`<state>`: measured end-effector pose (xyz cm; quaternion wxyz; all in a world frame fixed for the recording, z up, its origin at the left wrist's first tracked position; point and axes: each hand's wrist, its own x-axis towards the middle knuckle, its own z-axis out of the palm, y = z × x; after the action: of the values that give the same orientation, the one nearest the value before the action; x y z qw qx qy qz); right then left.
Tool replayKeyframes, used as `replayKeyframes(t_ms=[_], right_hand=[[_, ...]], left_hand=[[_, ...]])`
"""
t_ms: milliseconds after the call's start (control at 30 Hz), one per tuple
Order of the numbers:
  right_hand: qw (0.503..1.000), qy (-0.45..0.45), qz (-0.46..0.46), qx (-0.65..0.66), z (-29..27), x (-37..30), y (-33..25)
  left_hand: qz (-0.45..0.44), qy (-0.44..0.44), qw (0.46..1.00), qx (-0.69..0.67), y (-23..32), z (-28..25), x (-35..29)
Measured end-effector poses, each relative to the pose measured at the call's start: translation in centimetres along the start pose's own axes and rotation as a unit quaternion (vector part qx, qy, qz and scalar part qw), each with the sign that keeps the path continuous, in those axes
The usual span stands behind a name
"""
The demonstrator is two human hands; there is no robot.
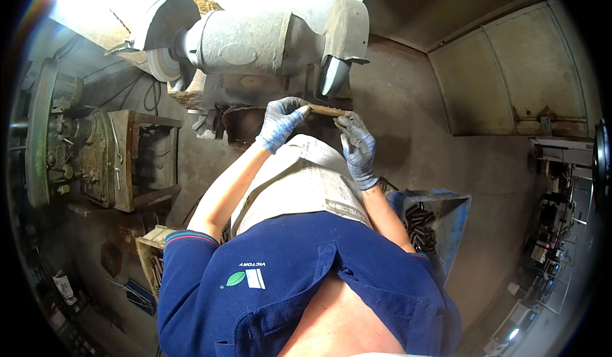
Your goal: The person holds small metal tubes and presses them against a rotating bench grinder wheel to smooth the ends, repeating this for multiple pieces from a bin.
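Observation:
My left hand (280,123) and my right hand (357,144) both wear grey-and-blue work gloves. Between them lies a slim brown piece (327,110), roughly level, with each end pinched in closed fingers. Whether it is wood or metal I cannot tell. Just beyond it stands a grey bench grinder (245,41). Its right-hand wheel (335,76) shows under a guard, a short way above the piece and apart from it in the picture. The left-hand wheel (164,64) sits farther off, under its own hood.
A blue-grey bin (454,220) of several dark slender pieces (421,227) stands by my right arm. A wooden box (152,245) is at my left elbow. Farther left is a green machine (86,159) on a metal stand (132,159). A pale cloth (296,182) covers my lap.

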<state>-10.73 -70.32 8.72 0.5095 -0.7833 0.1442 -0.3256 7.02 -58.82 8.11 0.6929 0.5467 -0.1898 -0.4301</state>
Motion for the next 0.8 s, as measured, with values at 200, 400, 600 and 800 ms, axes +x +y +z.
replayKeyframes(t_ms=[200,400,600,800], right_hand=[[0.999,0.029,0.038,0.006,-0.3,-0.1,2.2],[0.997,0.063,0.048,0.008,-0.4,0.7,3.4],[0.991,0.070,0.087,0.069,-1.3,1.7,4.7],[0.983,0.081,0.112,0.120,-1.9,2.1,5.3]], left_hand=[[-0.011,0.006,1.000,-0.027,-1.2,0.2,1.2],[-0.015,0.042,0.997,0.057,-2.8,0.2,2.0],[-0.060,0.055,0.978,-0.194,-4.5,2.3,3.3],[-0.068,0.096,0.969,-0.216,-4.7,4.0,4.3]])
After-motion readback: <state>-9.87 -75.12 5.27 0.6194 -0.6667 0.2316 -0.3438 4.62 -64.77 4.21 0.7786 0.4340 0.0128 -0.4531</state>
